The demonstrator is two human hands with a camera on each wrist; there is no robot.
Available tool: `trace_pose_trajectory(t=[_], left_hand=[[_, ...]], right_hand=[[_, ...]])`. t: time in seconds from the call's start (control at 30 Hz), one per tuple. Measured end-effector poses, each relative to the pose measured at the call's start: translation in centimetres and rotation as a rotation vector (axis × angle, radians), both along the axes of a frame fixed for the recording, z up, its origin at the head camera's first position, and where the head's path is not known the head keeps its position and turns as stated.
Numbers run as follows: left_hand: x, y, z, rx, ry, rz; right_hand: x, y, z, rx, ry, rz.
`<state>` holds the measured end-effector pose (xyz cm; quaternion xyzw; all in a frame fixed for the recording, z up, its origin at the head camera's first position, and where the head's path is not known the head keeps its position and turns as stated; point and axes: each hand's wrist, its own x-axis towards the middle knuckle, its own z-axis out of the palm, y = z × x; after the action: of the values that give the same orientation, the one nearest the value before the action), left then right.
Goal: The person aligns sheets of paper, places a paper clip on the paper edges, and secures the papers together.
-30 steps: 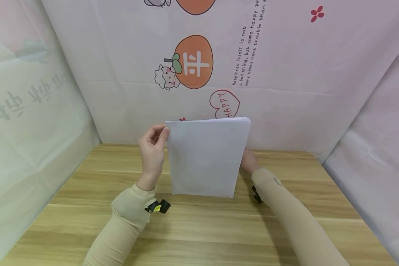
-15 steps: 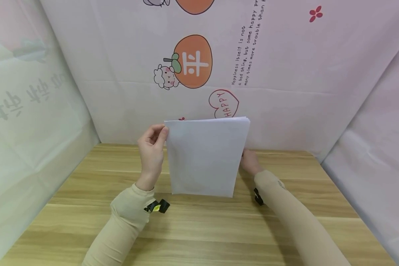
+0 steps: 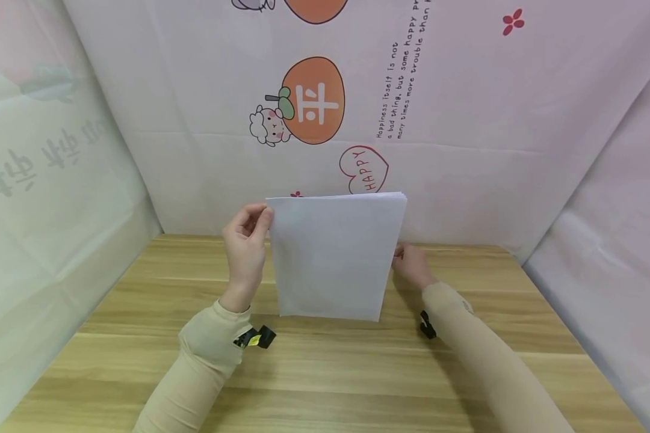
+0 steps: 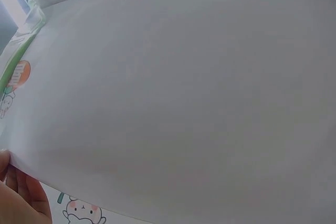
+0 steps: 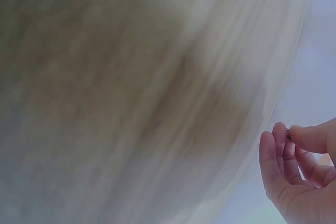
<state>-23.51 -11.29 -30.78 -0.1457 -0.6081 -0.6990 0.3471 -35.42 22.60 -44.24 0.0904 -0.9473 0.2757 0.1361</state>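
A thin stack of white paper sheets (image 3: 333, 258) stands upright over the table, its top right corner showing several layers. My left hand (image 3: 244, 246) pinches the stack at its top left corner between thumb and fingers. In the left wrist view the blank front sheet (image 4: 178, 98) fills most of the picture. My right hand (image 3: 411, 264) is at the right edge of the paper, its fingertips partly hidden behind it. The right wrist view shows that hand's thumb and finger pinching a tiny dark object (image 5: 288, 135); I cannot tell what it is.
Under the paper lies a wood-grain table (image 3: 325, 379). A white cloth backdrop (image 3: 466, 108) with orange prints and lettering rises behind it, and white cloth walls (image 3: 612, 240) stand at both sides. Small black cameras sit at both wrists.
My right hand has come slightly right and nearer, so more of its fingers show beside the paper's edge. My left hand and the paper stay almost still.
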Motion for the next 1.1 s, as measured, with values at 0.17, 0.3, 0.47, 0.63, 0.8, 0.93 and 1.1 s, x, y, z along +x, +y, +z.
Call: trace_pose_trajectory(t=[0.17,0.3,0.47,0.63,0.8,0.93,1.1], left_hand=[[0.0,0.0,0.0,0.004,-0.001,-0.002],[0.0,0.0,0.0,-0.001,-0.002,-0.001],[0.1,0.0,0.0,-0.003,-0.006,-0.004],[0.1,0.0,0.0,0.005,-0.005,-0.01],[0.1,0.1,0.0,0.006,-0.004,-0.013],[0.1,0.1,0.0,0.008,-0.008,-0.013],[0.0,0.1,-0.1,0.001,-0.006,-0.011]], right_hand=[[0.6,0.1,0.4,-0.029,-0.051,-0.028],[1.1,0.0,0.8,-0.035,-0.069,-0.042],[1.6,0.1,1.2,-0.025,-0.041,-0.037],[2.1,0.0,1.6,-0.039,-0.033,-0.038],[2.5,0.1,1.7,-0.068,-0.034,-0.026],[2.7,0.3,1.7,-0.076,-0.041,-0.012],[2.9,0.5,1.8,-0.1,-0.051,-0.005]])
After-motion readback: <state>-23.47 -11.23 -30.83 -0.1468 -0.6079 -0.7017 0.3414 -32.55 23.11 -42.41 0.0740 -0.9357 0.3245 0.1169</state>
